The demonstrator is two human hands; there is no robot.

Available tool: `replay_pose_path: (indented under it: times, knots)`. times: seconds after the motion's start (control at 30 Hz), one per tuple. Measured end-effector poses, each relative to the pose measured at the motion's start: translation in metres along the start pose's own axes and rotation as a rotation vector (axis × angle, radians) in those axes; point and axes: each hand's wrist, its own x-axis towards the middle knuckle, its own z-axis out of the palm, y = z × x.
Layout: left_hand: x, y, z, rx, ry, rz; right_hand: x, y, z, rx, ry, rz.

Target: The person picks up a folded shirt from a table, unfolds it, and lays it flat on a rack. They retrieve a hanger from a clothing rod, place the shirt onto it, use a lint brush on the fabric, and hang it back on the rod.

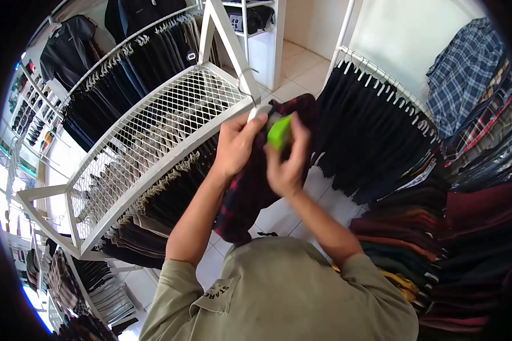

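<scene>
In front of me hangs a dark red and navy plaid shirt (250, 196) on a white hanger (260, 111), its hook close to the white rack's corner post. My left hand (237, 144) is closed on the neck of that hanger, thumb on top. Smeared a little by motion, my right hand (288, 162) pinches a small bright green block-like object (279, 133) between thumb and fingers. This green piece is close to the shirt's collar, overlapping it in this view. What kind of thing it is, I cannot tell.
A white metal rack with a mesh shelf (153, 116) runs along my left, garments hanging beneath. Black trousers (370, 125) fill a rail to the right. Stacked folded clothes (404, 238) lie at lower right, and plaid shirts (466, 74) hang beyond. Tiled floor (293, 213) shows between.
</scene>
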Motion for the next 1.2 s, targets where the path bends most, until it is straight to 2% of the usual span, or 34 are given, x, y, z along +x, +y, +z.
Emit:
replay_pose_path:
  times: [0.03,0.07,0.13,0.17,0.23,0.3,0.37,0.4,0.43,0.47,0.53,0.57,0.6,0.63,0.7,0.77,0.83,0.9,0.97,1.0,1.03,1.07,1.1,1.13,1.17,1.2]
  knots:
    - [0.007,0.0,-0.004,-0.038,-0.01,-0.048,-0.029,-0.016,0.011,0.106,-0.016,0.064]
    - [0.009,0.014,0.001,-0.128,0.057,0.063,-0.043,-0.027,0.011,0.04,-0.124,-0.224]
    - [0.022,0.016,-0.011,-0.121,0.05,0.074,-0.086,-0.033,0.006,0.185,-0.438,-0.366]
    - [0.028,0.014,-0.014,-0.121,0.059,0.097,-0.088,-0.036,0.004,0.198,-0.497,-0.485]
    - [0.035,0.005,-0.02,-0.09,0.049,0.063,-0.074,-0.023,0.001,0.16,-0.482,-0.568]
    - [0.031,0.006,-0.016,-0.061,0.025,0.022,-0.047,0.001,0.002,-0.077,-0.339,-0.608]
    - [0.017,0.016,-0.002,-0.136,0.062,0.045,0.0,0.024,-0.001,-0.308,-0.151,-0.476]
    - [0.013,0.013,-0.003,-0.132,0.016,0.044,0.022,0.05,-0.007,-0.335,-0.047,-0.484]
    - [0.007,0.024,-0.004,-0.181,-0.046,-0.004,0.044,0.064,-0.02,-0.526,0.021,-0.41]
    - [0.009,0.019,-0.013,-0.146,-0.093,-0.015,0.063,0.075,-0.029,-0.64,0.073,-0.273]
    - [0.009,0.016,-0.026,-0.116,-0.134,-0.026,0.08,0.125,-0.046,-0.667,0.162,0.102]
    - [0.005,0.019,-0.03,-0.128,-0.138,-0.056,0.079,0.137,-0.059,-0.726,0.161,0.119]
    - [0.003,0.021,-0.035,-0.136,-0.142,-0.082,0.078,0.126,-0.061,-0.649,0.179,0.089]
    - [0.004,0.012,-0.037,-0.07,-0.11,-0.007,0.081,0.105,-0.064,-0.57,0.197,0.047]
    - [-0.004,0.019,-0.03,-0.155,-0.121,0.003,0.085,0.04,-0.052,-0.347,0.102,-0.007]
    - [-0.01,0.021,-0.028,-0.021,-0.174,0.044,0.083,0.005,-0.046,-0.298,-0.162,-0.205]
    - [-0.017,0.011,-0.024,0.053,-0.21,0.14,0.08,-0.01,-0.039,-0.256,-0.333,-0.258]
    - [-0.03,0.025,-0.025,0.249,-0.212,0.32,0.084,0.029,-0.049,-0.394,-0.352,-0.145]
    - [-0.038,0.025,-0.026,0.34,-0.221,0.329,0.092,0.092,-0.071,-0.685,-0.345,0.059]
    - [-0.041,0.019,-0.026,0.4,-0.238,0.407,0.096,0.104,-0.079,-0.808,-0.324,0.135]
    - [-0.04,0.013,-0.027,0.462,-0.252,0.497,0.098,0.089,-0.077,-0.809,-0.319,0.132]
    - [-0.04,0.002,-0.026,0.448,-0.252,0.563,0.102,0.072,-0.079,-0.627,-0.339,0.11]
    - [-0.045,0.006,-0.028,0.506,-0.301,0.481,0.107,0.049,-0.077,-0.444,-0.37,0.088]
    - [-0.046,0.008,-0.028,0.547,-0.295,0.501,0.106,0.026,-0.07,-0.288,-0.407,-0.008]
    - [-0.049,0.007,-0.027,0.59,-0.296,0.515,0.103,0.007,-0.063,-0.241,-0.518,-0.115]
    - [-0.051,0.007,-0.028,0.589,-0.296,0.504,0.096,-0.01,-0.057,-0.17,-0.624,-0.061]
